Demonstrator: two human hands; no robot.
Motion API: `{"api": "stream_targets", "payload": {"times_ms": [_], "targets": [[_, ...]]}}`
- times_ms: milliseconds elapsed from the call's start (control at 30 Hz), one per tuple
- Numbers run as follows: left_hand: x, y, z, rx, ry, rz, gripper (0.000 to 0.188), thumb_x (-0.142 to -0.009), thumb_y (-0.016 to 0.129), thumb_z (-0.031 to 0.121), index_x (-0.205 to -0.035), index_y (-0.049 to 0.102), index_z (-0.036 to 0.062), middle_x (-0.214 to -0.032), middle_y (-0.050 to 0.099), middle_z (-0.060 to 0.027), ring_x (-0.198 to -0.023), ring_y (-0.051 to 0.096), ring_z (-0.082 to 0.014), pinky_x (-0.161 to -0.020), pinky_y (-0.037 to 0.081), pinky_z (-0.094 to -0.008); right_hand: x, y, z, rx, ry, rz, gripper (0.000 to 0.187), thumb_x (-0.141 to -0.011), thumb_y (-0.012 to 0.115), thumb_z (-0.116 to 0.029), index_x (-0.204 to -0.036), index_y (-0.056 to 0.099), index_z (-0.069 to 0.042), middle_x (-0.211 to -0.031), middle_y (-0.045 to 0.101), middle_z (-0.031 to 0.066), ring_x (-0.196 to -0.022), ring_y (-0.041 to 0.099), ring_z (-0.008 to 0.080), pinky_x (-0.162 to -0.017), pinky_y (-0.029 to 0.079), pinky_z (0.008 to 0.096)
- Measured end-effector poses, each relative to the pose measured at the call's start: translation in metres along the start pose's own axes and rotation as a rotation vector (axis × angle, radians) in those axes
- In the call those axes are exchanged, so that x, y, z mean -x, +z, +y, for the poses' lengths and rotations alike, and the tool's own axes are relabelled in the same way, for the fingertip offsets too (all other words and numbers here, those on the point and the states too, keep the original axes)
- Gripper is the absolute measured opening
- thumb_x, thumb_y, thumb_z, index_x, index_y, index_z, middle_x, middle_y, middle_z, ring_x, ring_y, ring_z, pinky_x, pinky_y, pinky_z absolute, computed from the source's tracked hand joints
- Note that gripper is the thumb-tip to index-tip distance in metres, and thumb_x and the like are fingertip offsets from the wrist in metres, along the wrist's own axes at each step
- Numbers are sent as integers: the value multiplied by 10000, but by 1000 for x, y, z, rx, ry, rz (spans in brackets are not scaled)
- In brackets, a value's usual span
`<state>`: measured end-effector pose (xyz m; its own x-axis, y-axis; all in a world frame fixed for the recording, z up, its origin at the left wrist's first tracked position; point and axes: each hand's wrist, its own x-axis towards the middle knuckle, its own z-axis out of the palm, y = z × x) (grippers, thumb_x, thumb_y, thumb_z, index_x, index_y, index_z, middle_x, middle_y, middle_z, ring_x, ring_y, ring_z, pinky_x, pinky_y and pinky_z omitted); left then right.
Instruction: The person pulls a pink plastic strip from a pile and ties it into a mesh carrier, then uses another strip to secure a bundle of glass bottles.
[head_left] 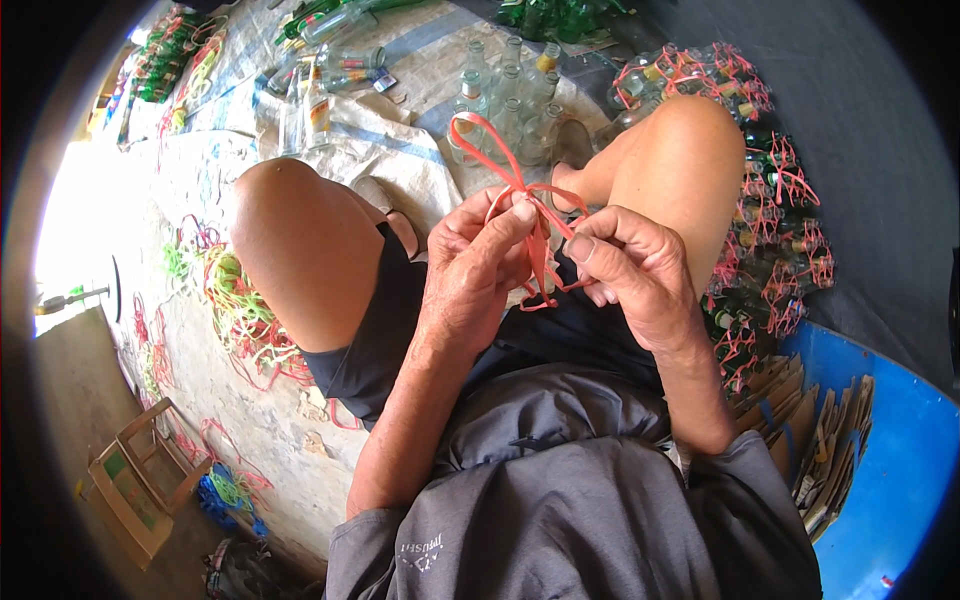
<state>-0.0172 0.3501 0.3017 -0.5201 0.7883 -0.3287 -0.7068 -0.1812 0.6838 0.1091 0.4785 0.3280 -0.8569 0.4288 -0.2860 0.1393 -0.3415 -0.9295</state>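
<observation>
A red plastic strap [489, 141] with a long loop standing up is between my two hands, above my lap. My left hand [484, 246] pinches it where the strands cross, thumb pressed on top. Slightly to the right, my right hand [634, 262] has thumb and fingers closed on another strand of the same strap. Loose lengths hang below the crossing, partly hidden by my fingers. Beyond the loop, a group of clear glass bottles [507, 95] stands upright on the ground sheet, near my right foot.
Strapped bundles of bottles [785, 235] line my right side. A blue panel [890, 430] stands beside flattened cardboard [835, 440]. Tangled straps [245, 300] lie left of my knee. A wooden chair [140, 485] is at lower left. Green bottles [170, 60] lie far left.
</observation>
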Motion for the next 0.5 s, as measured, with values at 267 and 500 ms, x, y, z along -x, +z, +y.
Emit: {"api": "stream_targets", "payload": {"times_ms": [267,500], "targets": [[0,4,-2,100,14,26,229,-985,625,235,-1052,662,19,-719,657,-11,-603,633,-69,-526,522,-229,1,2,8,97,-28,1,90,-963,662,-97,-912,653,-24,-717,549,-70,-655,444,11,-578,371,192],[1,0,-4,240,0,19,218,-985,621,226,-1050,651,20,-735,626,-1,-547,563,-66,-509,518,-242,8,4,10,177,-34,2,105,-965,659,-107,-901,645,-24,-708,532,-69,-647,427,12,-573,356,193]]}}
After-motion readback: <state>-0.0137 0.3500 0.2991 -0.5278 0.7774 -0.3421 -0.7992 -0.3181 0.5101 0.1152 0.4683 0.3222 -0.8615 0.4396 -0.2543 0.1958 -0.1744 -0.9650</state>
